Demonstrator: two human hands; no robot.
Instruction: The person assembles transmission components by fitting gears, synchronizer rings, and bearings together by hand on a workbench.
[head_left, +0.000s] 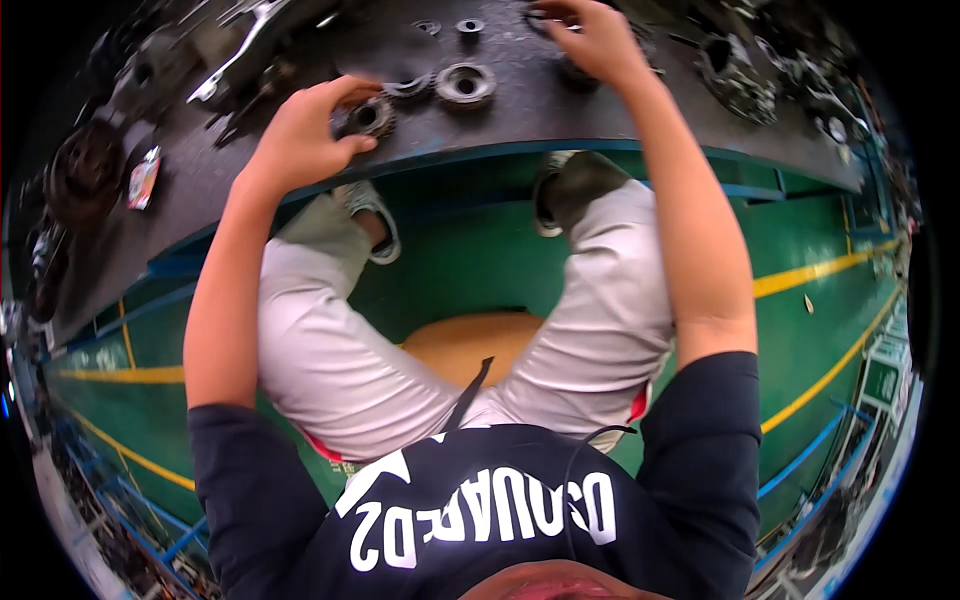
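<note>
My left hand (305, 130) curls round a small toothed metal gear (372, 118) near the bench's front edge, thumb on the near side and fingers on the far side. Just right of it a metal ring (408, 86) lies partly blurred. Beside that ring sits a thicker gear (466, 86) with a round hole. Farther back are a small collar (469, 27) and a thin ring (427, 27). My right hand (598, 45) reaches to the far side, fingertips bent together at a dark part I cannot make out. Below that hand another dark round part (578, 76) is half hidden.
The dark workbench (440, 135) is crowded with metal parts. A bright lever (235, 55), a large round housing (88, 172) and a small packet (144, 178) lie left; a metal casting (735, 80) stands right. My legs and an orange-brown stool (470, 345) are below.
</note>
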